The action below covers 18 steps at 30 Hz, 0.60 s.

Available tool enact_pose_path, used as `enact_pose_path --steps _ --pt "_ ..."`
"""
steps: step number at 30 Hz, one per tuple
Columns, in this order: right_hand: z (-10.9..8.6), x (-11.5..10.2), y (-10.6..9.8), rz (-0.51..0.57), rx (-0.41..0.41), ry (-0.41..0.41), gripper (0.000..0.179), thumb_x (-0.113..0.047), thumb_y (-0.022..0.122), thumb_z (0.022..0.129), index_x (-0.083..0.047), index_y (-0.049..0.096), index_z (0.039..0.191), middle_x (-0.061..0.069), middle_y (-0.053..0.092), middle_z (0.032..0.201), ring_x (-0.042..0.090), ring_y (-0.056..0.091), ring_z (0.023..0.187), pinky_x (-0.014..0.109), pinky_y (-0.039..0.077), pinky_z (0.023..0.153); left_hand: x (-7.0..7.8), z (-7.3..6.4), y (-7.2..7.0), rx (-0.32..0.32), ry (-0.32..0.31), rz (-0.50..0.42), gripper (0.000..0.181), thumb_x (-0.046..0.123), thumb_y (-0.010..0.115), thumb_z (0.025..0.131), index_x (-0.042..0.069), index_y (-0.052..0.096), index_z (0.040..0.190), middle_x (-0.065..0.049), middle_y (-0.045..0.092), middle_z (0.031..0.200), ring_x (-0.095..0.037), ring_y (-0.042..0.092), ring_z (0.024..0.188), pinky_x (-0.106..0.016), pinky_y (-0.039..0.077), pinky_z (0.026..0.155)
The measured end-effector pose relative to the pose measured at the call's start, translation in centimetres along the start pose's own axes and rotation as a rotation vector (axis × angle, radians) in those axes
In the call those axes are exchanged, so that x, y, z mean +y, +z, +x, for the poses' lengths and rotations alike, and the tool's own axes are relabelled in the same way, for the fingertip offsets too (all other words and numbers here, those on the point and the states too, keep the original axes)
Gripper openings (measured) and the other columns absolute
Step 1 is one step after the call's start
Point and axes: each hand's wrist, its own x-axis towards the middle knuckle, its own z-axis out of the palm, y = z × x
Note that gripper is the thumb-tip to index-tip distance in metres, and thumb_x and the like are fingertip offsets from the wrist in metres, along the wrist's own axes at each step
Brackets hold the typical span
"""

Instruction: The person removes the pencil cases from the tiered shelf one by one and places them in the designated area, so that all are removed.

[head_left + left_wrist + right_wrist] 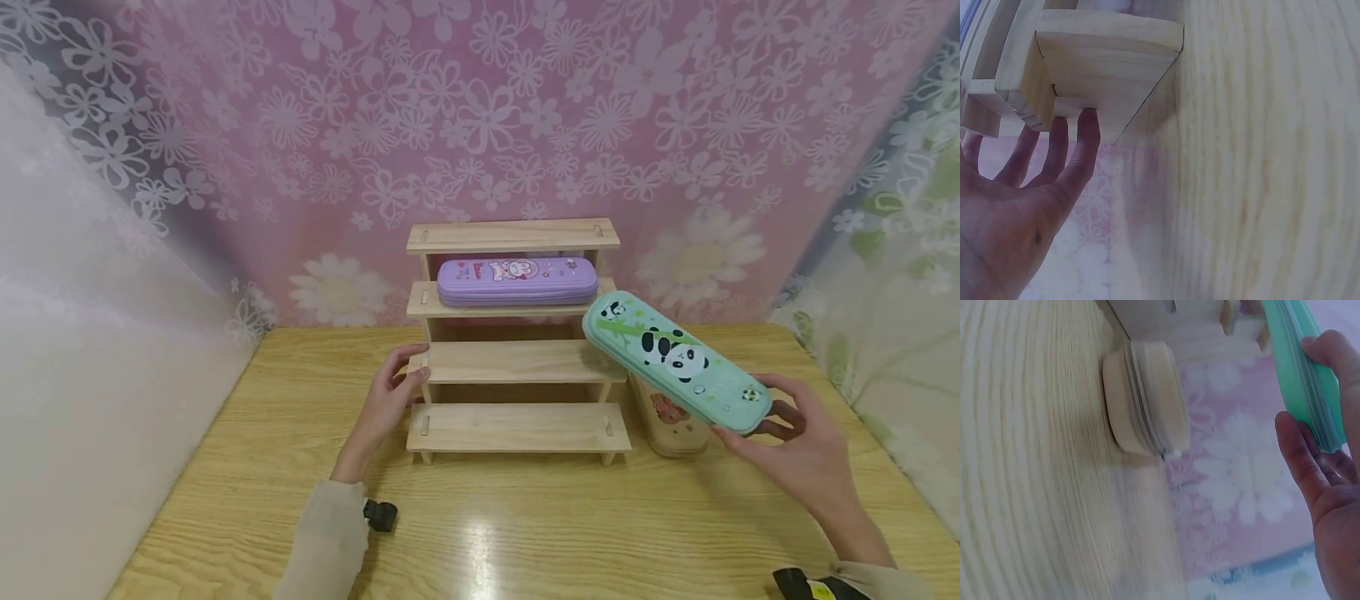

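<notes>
My right hand (806, 446) pinches the lower right end of a mint-green zippered pencil case (678, 360) printed with pandas. The case is tilted in the air, its upper left end overlapping the right side of a stepped wooden shelf (517, 429) in the head view. My left hand (386, 400) holds the left end of the shelf's second step from the bottom, thumb at the front. Its fingers (1088, 134) reach along the shelf's side panel in the left wrist view. On the third step lies a purple pencil case (517, 281) with a cartoon character.
A beige pencil case (1154, 397) lies on the wood-grain table (480, 517) at the shelf's right, partly hidden by the green case in the head view. Behind the shelf hangs a pink flowered curtain (480, 125). Pale sheets stand at both sides.
</notes>
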Motion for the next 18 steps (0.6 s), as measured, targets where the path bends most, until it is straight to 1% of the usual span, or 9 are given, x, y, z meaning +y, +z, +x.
enact_pose_path --steps 3,5,6,8,11,13,15,18 --pt "0.0 0.1 -0.7 -0.001 0.056 0.054 0.088 0.034 0.079 0.05 0.012 0.055 0.132 -0.012 0.062 0.123 -0.009 0.066 0.08 0.008 0.054 0.066 0.0 0.0 -0.1 -0.001 0.0 -0.001 0.037 0.03 0.06 0.104 0.026 0.056 0.141 -0.005 0.045 0.155 -0.031 0.06 0.121 -0.056 0.058 0.088" --pt "0.0 0.0 -1.1 -0.005 0.096 0.121 0.088 0.034 0.079 0.051 0.011 0.054 0.133 -0.011 0.062 0.119 -0.009 0.067 0.074 0.009 0.054 0.062 0.1 0.0 -0.1 -0.005 0.002 0.004 0.037 0.03 0.06 0.105 0.025 0.056 0.141 -0.006 0.045 0.155 -0.032 0.059 0.121 -0.052 0.059 0.087" --pt "0.0 0.0 -1.2 -0.014 0.117 0.14 0.088 0.034 0.079 0.052 0.011 0.054 0.133 -0.01 0.062 0.118 -0.009 0.067 0.071 0.009 0.054 0.06 0.2 -0.1 -0.1 -0.007 0.002 0.006 0.037 0.03 0.059 0.105 0.025 0.055 0.141 -0.006 0.045 0.155 -0.032 0.059 0.121 -0.051 0.059 0.087" --pt "0.0 0.2 -1.5 -0.037 0.16 0.17 0.088 0.032 0.08 0.052 0.01 0.054 0.133 -0.011 0.061 0.116 -0.01 0.066 0.067 0.009 0.054 0.059 0.3 -0.1 -0.1 -0.009 0.003 0.008 0.037 0.029 0.059 0.105 0.025 0.055 0.142 -0.007 0.045 0.154 -0.032 0.06 0.12 -0.051 0.059 0.087" --pt "-0.2 0.6 -1.8 -0.108 0.226 0.206 0.083 0.024 0.084 0.055 0.004 0.057 0.131 -0.015 0.059 0.111 -0.014 0.063 0.062 0.006 0.051 0.058 0.5 -0.2 0.0 -0.01 0.001 0.01 0.037 0.029 0.058 0.105 0.025 0.055 0.142 -0.007 0.045 0.154 -0.03 0.061 0.117 -0.047 0.06 0.086" --pt "-0.3 1.0 -1.9 -0.183 0.265 0.23 0.079 0.016 0.088 0.057 -0.001 0.059 0.13 -0.02 0.054 0.109 -0.018 0.058 0.061 0.002 0.048 0.058 0.5 -0.3 0.0 -0.009 -0.002 0.007 0.037 0.029 0.058 0.105 0.025 0.055 0.142 -0.006 0.045 0.154 -0.029 0.061 0.116 -0.048 0.06 0.086" --pt "-0.5 1.4 -2.0 -0.252 0.293 0.264 0.077 0.008 0.091 0.06 -0.006 0.061 0.129 -0.024 0.049 0.108 -0.021 0.053 0.058 0.0 0.044 0.056 0.4 -0.2 0.0 -0.01 -0.004 0.007 0.037 0.029 0.058 0.106 0.025 0.055 0.142 -0.006 0.045 0.154 -0.027 0.061 0.115 -0.045 0.06 0.086" --pt "-0.8 2.2 -2.1 -0.329 0.309 0.287 0.075 -0.002 0.094 0.061 -0.005 0.061 0.128 -0.028 0.045 0.105 -0.022 0.048 0.056 -0.001 0.04 0.054 0.4 -0.2 0.0 -0.009 -0.003 0.002 0.037 0.028 0.058 0.106 0.024 0.055 0.142 -0.006 0.045 0.153 -0.027 0.061 0.114 -0.044 0.06 0.085"
